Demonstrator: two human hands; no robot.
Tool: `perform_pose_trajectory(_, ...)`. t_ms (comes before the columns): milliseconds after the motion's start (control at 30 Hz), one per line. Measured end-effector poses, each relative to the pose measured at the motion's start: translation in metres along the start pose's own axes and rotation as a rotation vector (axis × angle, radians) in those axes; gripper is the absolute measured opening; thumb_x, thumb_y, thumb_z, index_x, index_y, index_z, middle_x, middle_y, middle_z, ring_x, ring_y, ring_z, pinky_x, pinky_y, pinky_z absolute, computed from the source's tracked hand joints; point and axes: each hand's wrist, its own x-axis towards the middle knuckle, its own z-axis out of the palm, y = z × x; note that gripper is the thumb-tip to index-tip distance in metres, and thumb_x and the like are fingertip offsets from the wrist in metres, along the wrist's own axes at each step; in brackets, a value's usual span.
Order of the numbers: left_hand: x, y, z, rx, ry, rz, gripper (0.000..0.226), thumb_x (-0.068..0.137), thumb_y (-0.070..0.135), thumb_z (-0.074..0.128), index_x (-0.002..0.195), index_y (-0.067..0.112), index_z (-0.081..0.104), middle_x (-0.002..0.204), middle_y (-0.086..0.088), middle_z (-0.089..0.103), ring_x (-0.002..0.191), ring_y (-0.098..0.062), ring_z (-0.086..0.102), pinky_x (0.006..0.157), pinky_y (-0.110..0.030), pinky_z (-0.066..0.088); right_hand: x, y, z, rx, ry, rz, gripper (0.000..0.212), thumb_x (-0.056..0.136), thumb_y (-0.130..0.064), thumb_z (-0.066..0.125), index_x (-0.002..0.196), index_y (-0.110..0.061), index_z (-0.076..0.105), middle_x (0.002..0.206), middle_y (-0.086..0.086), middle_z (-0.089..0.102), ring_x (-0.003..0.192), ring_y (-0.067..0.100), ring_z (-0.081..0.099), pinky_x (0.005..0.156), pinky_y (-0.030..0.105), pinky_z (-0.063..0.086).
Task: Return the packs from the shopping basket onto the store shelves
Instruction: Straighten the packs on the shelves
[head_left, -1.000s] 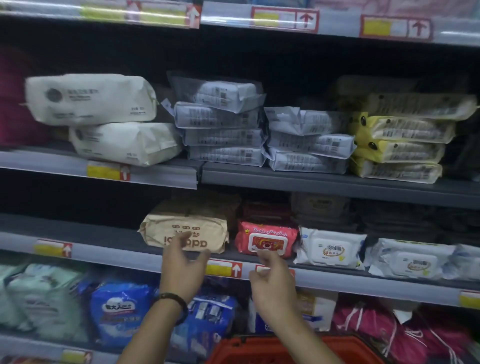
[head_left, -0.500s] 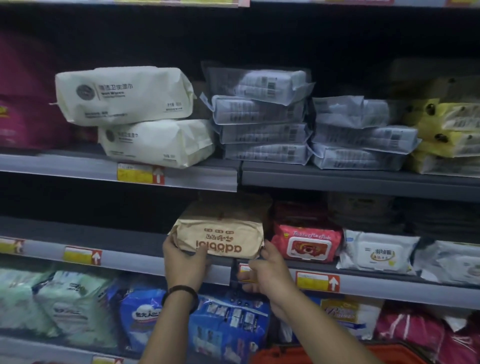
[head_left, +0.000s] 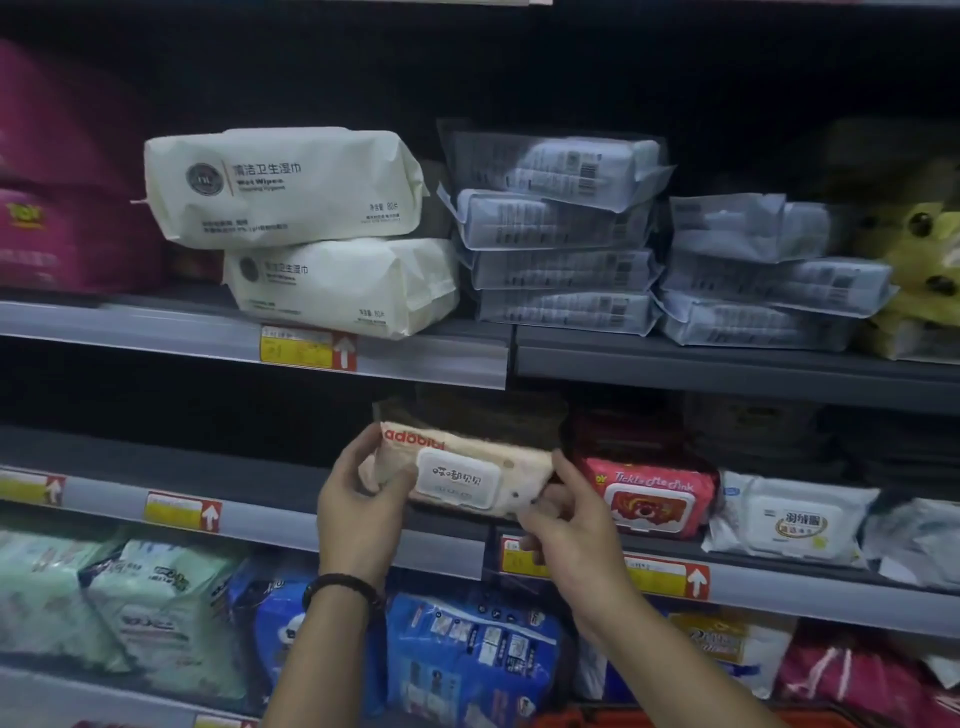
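A beige wet-wipes pack (head_left: 457, 470) with a white flip lid is tilted lid-forward at the front of the middle shelf (head_left: 249, 525). My left hand (head_left: 361, 512) grips its left end and my right hand (head_left: 566, 525) pinches its right end. A second beige pack (head_left: 467, 415) lies behind it in shadow. The red shopping basket (head_left: 587, 719) shows as a sliver of rim at the bottom edge, under my right forearm.
A pink pack (head_left: 649, 499) and white lidded packs (head_left: 795, 519) sit right of the beige one. Cream packs (head_left: 291, 187) and grey stacks (head_left: 561, 234) fill the upper shelf. Blue and green packs (head_left: 467, 654) lie on the lower shelf. Bare shelf lies left of my hands.
Both hands took hold of the beige pack and turned it, so its lid side now faces out instead of the logo side. The view shifted left.
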Motion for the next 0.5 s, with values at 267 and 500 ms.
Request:
perform_pose_trajectory(267,-0.013,-0.008,0.006,0.307,-0.152,0.014,0.093,0.088,-0.001,0.072,0.156,0.044,0.026,0.142,0.009,0.053,0.112,-0.01,0.058,0.084,-0.023,0.055,0.009,0.01,0.002,-0.328,-0.105,-0.063,0.104,0.087,-0.011,0.075,0.157,-0.062,0.018,0.147,-0.007,0.058,0.107,0.008,0.071,0.075,0.026,0.063)
perform_pose_trajectory(500,-0.021,-0.017,0.003,0.555,-0.16,0.039,0.121,0.078,0.007,0.076,0.148,0.068,-0.001,0.159,0.012,0.039,0.115,-0.027,0.065,0.078,-0.039,0.06,0.0,0.009,0.002,-0.362,-0.169,0.021,0.12,0.087,0.0,0.076,0.155,-0.066,0.001,0.164,-0.003,0.038,0.063,0.025,0.078,0.054,0.03,0.061)
